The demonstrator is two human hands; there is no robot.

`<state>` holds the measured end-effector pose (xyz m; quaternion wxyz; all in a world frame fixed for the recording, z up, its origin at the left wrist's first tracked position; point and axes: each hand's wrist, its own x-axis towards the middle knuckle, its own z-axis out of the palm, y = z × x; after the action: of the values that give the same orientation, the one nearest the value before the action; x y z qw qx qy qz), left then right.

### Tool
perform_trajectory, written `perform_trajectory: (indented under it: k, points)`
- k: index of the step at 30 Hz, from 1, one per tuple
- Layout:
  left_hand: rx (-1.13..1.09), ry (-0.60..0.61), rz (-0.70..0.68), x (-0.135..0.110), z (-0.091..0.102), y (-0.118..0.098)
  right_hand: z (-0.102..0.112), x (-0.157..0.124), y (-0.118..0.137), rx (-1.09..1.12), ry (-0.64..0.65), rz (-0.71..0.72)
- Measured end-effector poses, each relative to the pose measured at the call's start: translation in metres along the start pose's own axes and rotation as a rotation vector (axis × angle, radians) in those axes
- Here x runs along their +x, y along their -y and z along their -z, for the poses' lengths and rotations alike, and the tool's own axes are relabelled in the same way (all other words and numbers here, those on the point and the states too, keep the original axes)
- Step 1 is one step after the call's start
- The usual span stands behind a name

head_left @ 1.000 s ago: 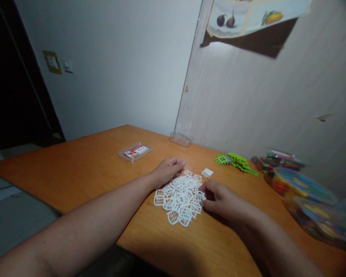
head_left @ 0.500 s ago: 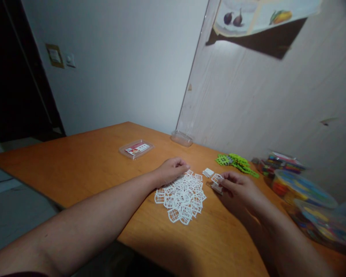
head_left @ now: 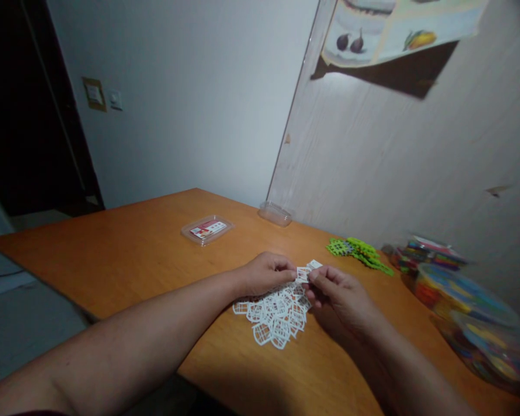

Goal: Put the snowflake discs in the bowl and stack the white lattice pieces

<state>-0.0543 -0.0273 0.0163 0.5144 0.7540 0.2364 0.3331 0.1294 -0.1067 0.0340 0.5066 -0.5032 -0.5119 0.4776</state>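
Observation:
A heap of white plastic lattice pieces point(head_left: 274, 315) lies on the orange wooden table point(head_left: 134, 254) in front of me. Both hands are raised just above its far edge. My left hand point(head_left: 266, 273) and my right hand point(head_left: 335, 292) meet fingertip to fingertip and pinch small white lattice pieces point(head_left: 303, 273) between them. A small stack of white pieces point(head_left: 315, 264) shows just beyond the fingers.
A cluster of green lattice pieces point(head_left: 357, 252) lies to the right near the wall. Clear containers of colourful pieces point(head_left: 455, 294) stand at the far right. A flat clear lid with a red label point(head_left: 207, 229) and a small clear tub point(head_left: 276, 213) sit farther back.
My right hand came back left from beside the small stack with a white piece. My left hand lifted off the heap and met it, so both now pinch pieces together.

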Motion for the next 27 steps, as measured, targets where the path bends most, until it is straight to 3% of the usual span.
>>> perform_trajectory:
  k: [7, 9, 12, 16, 22, 27]
  points:
    - [-0.061, -0.019, 0.078, -0.001, -0.001, -0.006, 0.013, 0.009, -0.023, -0.453, -0.065, 0.248]
    - [-0.058, -0.023, 0.08, -0.001, -0.001, -0.005, 0.013, 0.007, -0.021, -0.617, -0.099, 0.351]
    - [-0.045, -0.015, 0.093, -0.001, -0.001, -0.003, 0.011, 0.002, -0.015, -0.827, -0.045, 0.505]
    - [-0.056, -0.002, 0.101, -0.002, -0.002, -0.003, 0.013, -0.001, -0.005, -1.001, 0.005, 0.601]
    - [-0.057, -0.164, 0.106, 0.002, 0.004, -0.004, 0.056, 0.011, 0.008, -1.092, -0.157, 0.474]
    - [-0.027, -0.299, 0.151, 0.005, 0.011, 0.002, 0.093, 0.022, -0.004, -1.054, -0.205, 0.241]
